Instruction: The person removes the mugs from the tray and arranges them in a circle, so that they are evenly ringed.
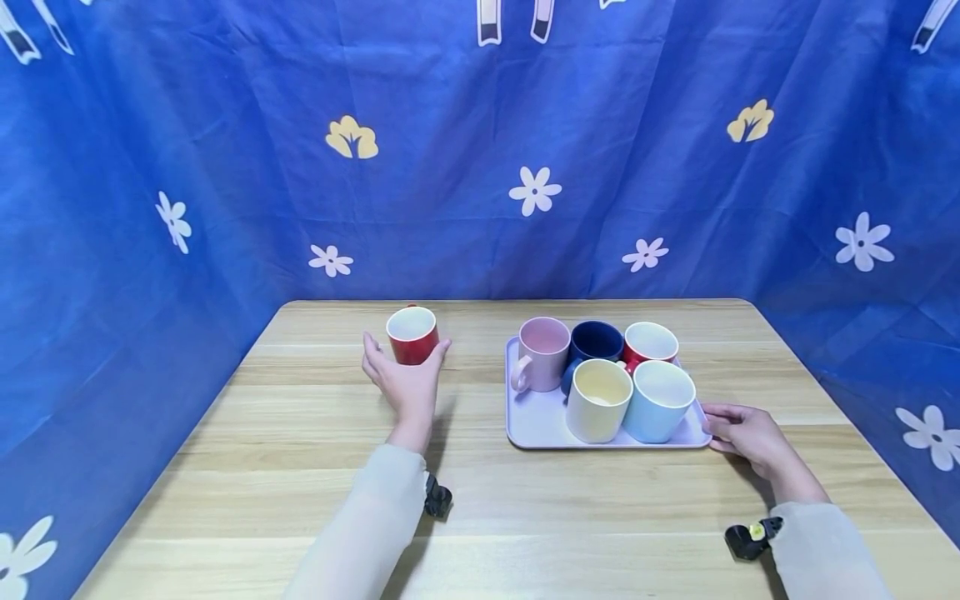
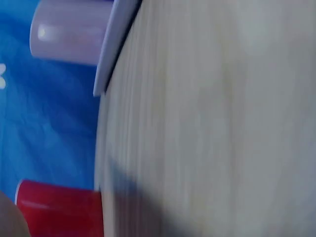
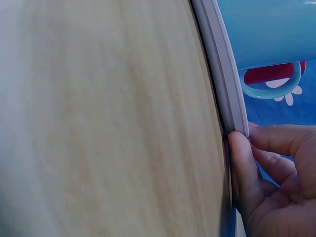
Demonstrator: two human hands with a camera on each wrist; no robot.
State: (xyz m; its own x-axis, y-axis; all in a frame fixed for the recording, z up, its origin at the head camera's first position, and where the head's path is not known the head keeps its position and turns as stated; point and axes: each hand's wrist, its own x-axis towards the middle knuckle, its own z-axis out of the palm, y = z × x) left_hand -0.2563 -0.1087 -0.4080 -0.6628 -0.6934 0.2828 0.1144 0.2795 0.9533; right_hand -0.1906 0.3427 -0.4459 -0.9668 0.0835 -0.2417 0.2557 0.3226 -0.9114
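Observation:
A red mug point(image 1: 414, 346) with a white inside stands upright on the table at the left, its handle on the far side. My left hand point(image 1: 407, 383) is right behind it, thumb and fingers spread wide to either side of its wall. In the left wrist view the red mug point(image 2: 64, 210) rests on the wood, and part of a fingertip overlaps it. At the right, my right hand point(image 1: 750, 433) pinches the near right corner of a pale lilac tray point(image 1: 536, 429). The right wrist view shows thumb and fingers on the tray rim point(image 3: 232, 94).
Several mugs stand on the tray: pink point(image 1: 543, 354), dark blue point(image 1: 596, 340), red point(image 1: 651, 340), cream point(image 1: 598, 404) and light blue point(image 1: 658, 404). The wooden table point(image 1: 525, 525) ends at a blue patterned cloth point(image 1: 465, 242) at the back and sides.

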